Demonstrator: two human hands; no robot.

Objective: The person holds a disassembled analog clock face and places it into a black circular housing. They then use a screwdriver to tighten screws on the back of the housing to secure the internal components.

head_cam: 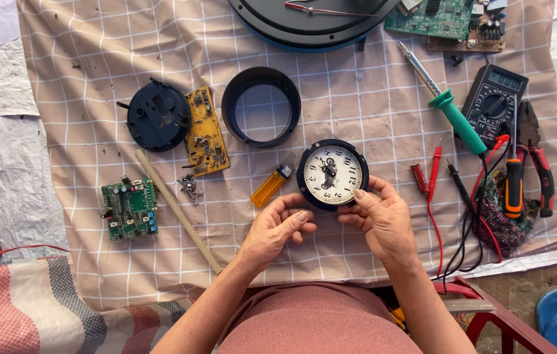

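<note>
Black-rimmed clock (332,174): held over checked cloth (370,118)
Right hand (383,219): fingers grip clock's lower right rim
Left hand (277,226): fingers curled, touching lower left rim
Orange lighter (270,186): just beside clock

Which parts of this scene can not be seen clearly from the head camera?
- Lower rim of the clock: covered by the right hand and the left hand.
- Back of the clock: faces away.
- Large black round object: cut off by the top edge.
- Green circuit board: cut off by the top edge.
- Multimeter screen: too small to read.
</note>
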